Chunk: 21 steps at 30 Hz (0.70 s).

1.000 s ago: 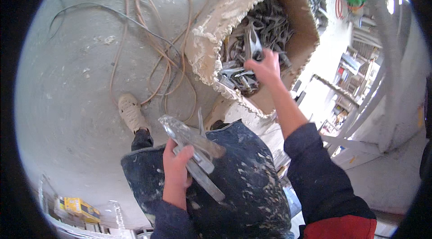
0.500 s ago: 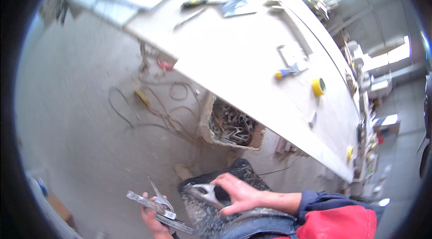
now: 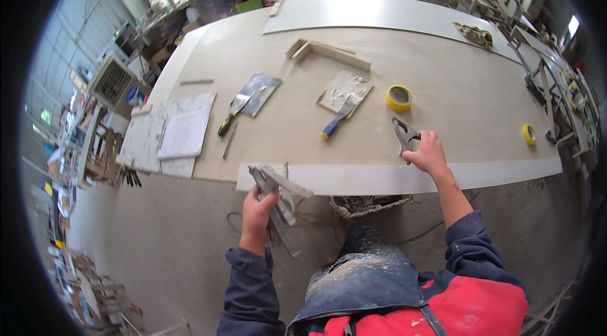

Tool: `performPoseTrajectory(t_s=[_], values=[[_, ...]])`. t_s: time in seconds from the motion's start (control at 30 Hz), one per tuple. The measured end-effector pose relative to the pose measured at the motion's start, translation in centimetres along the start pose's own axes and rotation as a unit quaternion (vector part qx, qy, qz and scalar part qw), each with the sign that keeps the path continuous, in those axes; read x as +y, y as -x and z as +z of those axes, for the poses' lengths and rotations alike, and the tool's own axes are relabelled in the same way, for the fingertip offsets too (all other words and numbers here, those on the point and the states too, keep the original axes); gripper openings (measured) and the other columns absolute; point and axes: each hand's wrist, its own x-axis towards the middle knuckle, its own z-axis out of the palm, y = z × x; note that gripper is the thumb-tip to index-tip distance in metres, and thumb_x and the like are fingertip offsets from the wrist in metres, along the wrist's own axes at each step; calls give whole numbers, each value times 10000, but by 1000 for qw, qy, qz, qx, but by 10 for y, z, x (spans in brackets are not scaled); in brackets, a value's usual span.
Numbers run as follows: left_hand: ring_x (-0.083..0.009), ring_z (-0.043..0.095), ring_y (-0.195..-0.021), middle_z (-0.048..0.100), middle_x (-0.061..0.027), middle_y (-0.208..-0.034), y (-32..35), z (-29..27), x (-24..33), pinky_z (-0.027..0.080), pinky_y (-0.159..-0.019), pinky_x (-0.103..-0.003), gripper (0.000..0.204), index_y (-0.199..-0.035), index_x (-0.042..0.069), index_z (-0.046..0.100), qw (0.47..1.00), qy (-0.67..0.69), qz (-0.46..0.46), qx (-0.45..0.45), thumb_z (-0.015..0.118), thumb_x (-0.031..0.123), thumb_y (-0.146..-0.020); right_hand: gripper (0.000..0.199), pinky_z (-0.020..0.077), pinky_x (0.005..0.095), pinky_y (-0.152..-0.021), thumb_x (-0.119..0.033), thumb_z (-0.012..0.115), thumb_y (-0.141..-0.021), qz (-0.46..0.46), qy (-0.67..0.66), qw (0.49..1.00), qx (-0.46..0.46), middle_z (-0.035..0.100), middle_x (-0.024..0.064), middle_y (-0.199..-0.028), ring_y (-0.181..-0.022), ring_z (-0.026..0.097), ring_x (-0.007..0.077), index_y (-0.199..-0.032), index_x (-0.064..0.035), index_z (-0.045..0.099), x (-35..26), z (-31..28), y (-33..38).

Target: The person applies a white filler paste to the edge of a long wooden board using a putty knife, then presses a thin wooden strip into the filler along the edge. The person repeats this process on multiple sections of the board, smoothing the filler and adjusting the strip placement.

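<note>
My left hand [image 3: 255, 213] is closed around several grey metal spring clamps [image 3: 282, 181], held in front of the table's near edge. My right hand [image 3: 429, 152] grips a single spring clamp [image 3: 403, 135] by its handles, and the clamp's far end reaches over the work table [image 3: 265, 140]. Just beyond that clamp is a yellow tape roll [image 3: 399, 98]. Along the near edge of the table lies a long white strip [image 3: 360, 178], below both hands' far ends. A crate [image 3: 367, 211] of metal clamps shows partly from under the table.
On the table are a putty knife [image 3: 226, 123] with a metal plate, a blue-handled scraper [image 3: 330, 128] on a smeared board, wooden strips [image 3: 335, 53], white paper [image 3: 184, 134] and another tape roll [image 3: 529, 134]. A white panel [image 3: 379, 13] lies along the far side.
My view has swung round to face the table. My right hand has moved from above my lap, beside the crate, to over the table with its clamp. My left hand keeps its clamps.
</note>
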Motion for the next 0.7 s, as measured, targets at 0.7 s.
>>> performPoseTrajectory(t_s=[0.7], values=[[-422,704,-1032,734,-238,-1071,-292,103,31,554,-909,-471,599,-1242,-3,591,839,-527,126,-45,792,306,-771,698,400,494,-1151,-353,791,-830,57,-65,990,112,521,157,-1480,-1412,452,345,-1429,-68,572,30,9,-121]])
